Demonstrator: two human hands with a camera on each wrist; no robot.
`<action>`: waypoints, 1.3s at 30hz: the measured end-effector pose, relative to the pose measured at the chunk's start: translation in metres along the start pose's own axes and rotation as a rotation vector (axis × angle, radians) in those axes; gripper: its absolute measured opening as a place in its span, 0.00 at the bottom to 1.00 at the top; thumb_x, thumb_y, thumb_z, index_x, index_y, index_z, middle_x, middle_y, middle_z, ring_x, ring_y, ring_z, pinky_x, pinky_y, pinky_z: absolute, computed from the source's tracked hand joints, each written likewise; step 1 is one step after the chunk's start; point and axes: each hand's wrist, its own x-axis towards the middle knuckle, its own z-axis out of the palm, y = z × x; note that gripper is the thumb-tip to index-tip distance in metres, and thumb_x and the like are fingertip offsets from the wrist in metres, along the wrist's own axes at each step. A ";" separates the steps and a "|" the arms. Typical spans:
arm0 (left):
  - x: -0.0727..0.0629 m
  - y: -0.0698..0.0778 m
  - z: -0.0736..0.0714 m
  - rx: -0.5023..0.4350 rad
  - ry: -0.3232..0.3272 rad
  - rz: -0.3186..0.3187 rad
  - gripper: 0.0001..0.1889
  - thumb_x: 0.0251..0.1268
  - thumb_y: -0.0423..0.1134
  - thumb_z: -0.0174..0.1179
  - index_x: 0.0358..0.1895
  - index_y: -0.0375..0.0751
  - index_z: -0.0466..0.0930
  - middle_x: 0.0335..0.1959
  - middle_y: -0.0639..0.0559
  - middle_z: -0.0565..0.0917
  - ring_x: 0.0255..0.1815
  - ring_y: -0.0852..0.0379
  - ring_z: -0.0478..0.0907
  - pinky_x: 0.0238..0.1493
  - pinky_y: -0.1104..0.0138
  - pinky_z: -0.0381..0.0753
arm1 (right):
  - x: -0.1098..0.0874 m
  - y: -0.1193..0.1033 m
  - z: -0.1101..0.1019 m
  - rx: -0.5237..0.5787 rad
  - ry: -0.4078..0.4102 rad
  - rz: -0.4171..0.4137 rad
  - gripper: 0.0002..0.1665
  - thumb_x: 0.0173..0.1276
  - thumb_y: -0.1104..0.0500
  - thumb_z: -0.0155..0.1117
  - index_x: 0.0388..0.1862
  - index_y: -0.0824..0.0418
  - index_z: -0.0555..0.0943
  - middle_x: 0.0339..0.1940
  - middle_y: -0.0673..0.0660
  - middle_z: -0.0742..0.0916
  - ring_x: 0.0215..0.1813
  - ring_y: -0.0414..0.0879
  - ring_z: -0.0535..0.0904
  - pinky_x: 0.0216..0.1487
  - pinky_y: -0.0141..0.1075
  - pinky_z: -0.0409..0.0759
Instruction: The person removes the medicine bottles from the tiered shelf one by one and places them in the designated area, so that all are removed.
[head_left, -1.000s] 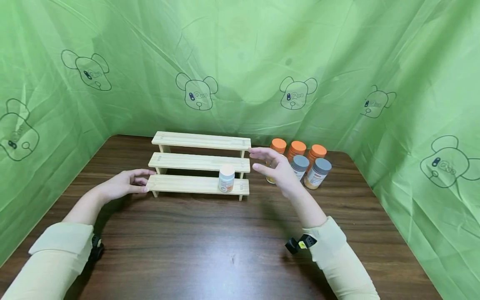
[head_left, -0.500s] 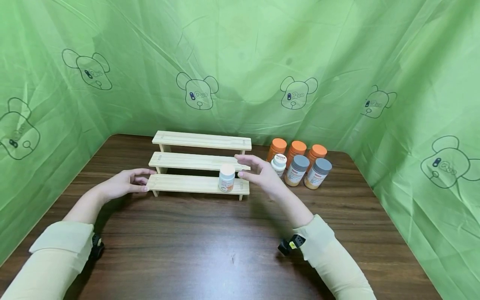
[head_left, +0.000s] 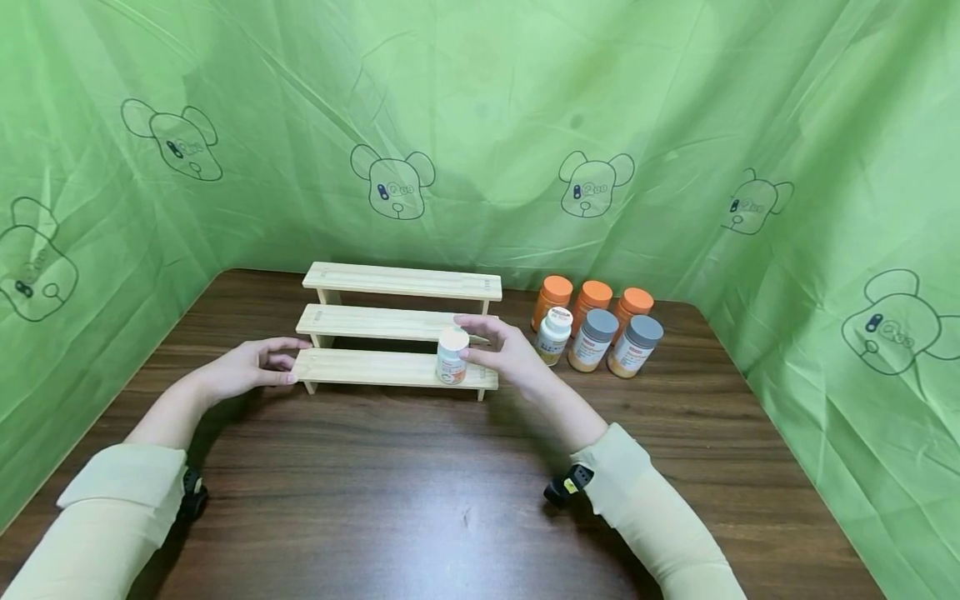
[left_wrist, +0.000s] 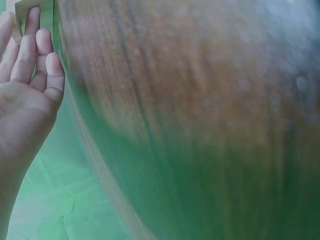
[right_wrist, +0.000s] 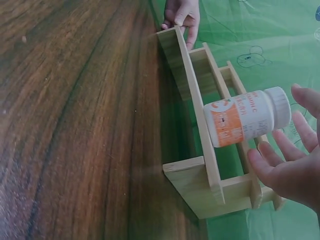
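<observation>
A white bottle (head_left: 452,360) with an orange-and-white label stands upright near the right end of the lowest board of a three-step wooden rack (head_left: 375,322). Beside it is my right hand (head_left: 514,353), thumb and fingers spread around its right side; in the right wrist view a gap shows between the fingertips and the bottle's white cap (right_wrist: 281,107). At the rack's left end, my left hand (head_left: 234,372) holds the lowest board, thumb in front and fingers behind. The left wrist view shows that hand (left_wrist: 30,95) at the frame's edge, with only a corner of the rack.
Right of the rack, several bottles stand on the dark wooden table (head_left: 420,500): three with orange caps (head_left: 596,295) behind, a white one (head_left: 553,337) and two grey-capped ones (head_left: 592,342) in front. Green cloth (head_left: 480,108) hangs around the back and sides.
My right hand has moved left from the group of bottles to the white bottle on the rack, uncovering the white bottle in the group. My left hand has stayed at the rack.
</observation>
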 end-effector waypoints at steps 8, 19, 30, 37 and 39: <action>0.000 -0.001 0.000 0.004 0.002 0.005 0.33 0.62 0.38 0.62 0.68 0.34 0.60 0.49 0.37 0.82 0.45 0.66 0.79 0.46 0.78 0.72 | 0.011 0.022 0.000 -0.048 0.003 0.015 0.28 0.60 0.63 0.68 0.60 0.59 0.75 0.59 0.57 0.80 0.61 0.53 0.73 0.63 0.54 0.66; -0.002 0.001 0.000 -0.010 -0.001 -0.005 0.33 0.61 0.38 0.62 0.68 0.33 0.60 0.49 0.36 0.82 0.45 0.68 0.79 0.45 0.77 0.73 | 0.015 0.027 0.004 -0.092 0.008 0.013 0.26 0.59 0.64 0.69 0.57 0.56 0.77 0.53 0.54 0.83 0.58 0.48 0.76 0.57 0.45 0.74; -0.003 0.003 0.000 -0.002 -0.002 -0.001 0.33 0.62 0.38 0.62 0.68 0.34 0.60 0.48 0.37 0.82 0.45 0.65 0.80 0.46 0.77 0.72 | 0.013 0.023 0.005 -0.089 0.010 0.014 0.27 0.57 0.64 0.70 0.57 0.58 0.77 0.55 0.54 0.82 0.58 0.47 0.76 0.59 0.47 0.72; -0.001 0.003 0.000 -0.007 -0.003 0.003 0.33 0.62 0.38 0.62 0.68 0.33 0.61 0.48 0.37 0.83 0.45 0.65 0.80 0.45 0.77 0.72 | 0.007 0.019 0.003 -0.073 0.015 0.043 0.27 0.57 0.64 0.71 0.58 0.58 0.77 0.55 0.54 0.82 0.59 0.48 0.75 0.57 0.42 0.73; -0.001 0.003 0.000 -0.004 -0.003 0.003 0.33 0.62 0.38 0.62 0.68 0.33 0.60 0.48 0.37 0.83 0.45 0.65 0.79 0.46 0.77 0.72 | 0.006 0.017 0.002 -0.069 0.015 0.046 0.27 0.57 0.65 0.70 0.58 0.59 0.77 0.56 0.55 0.82 0.58 0.48 0.75 0.58 0.43 0.73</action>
